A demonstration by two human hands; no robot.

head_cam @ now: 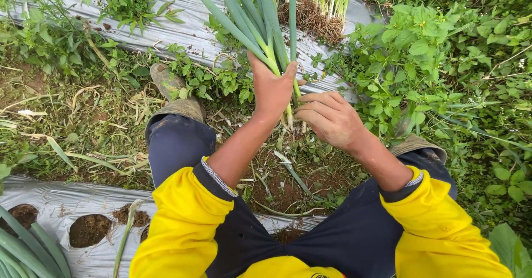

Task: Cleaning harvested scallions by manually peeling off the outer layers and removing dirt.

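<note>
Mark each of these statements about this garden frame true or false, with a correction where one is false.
1. The left hand grips a bunch of green onion stalks. True.
2. The right hand is raised well away from the stalks. False: it sits at the base of the bunch, close beside the left hand.
3. The person wears yellow sleeves. True.
4. Another uprooted bunch with bare roots lies on the silver plastic mulch. True.
5. The ground around the hands is bare concrete. False: it is soil with weeds.
</note>
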